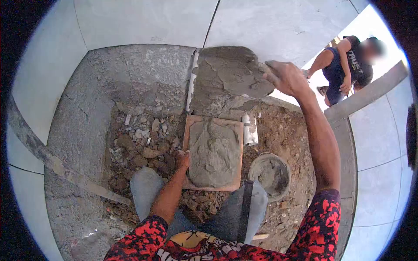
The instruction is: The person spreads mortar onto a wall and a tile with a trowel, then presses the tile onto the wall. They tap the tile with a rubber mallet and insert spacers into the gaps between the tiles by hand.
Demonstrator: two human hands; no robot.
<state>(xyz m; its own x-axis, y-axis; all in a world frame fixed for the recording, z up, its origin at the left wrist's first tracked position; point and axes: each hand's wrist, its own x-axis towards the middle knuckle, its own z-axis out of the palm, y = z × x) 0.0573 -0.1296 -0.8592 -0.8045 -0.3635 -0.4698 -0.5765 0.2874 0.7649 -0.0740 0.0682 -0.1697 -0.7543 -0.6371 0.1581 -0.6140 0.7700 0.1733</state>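
On tile [239, 130] edge: left fingers [187, 155] gripping | wall mortar [224, 71]: right fingers [272, 78], hold unclear | bucket [287, 176] just beside tile

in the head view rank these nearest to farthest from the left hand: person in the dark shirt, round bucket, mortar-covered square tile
From the left hand:
1. Mortar-covered square tile: the hand is at its left edge.
2. Round bucket: on the ground, right of the tile.
3. Person in the dark shirt: far off, upper right.
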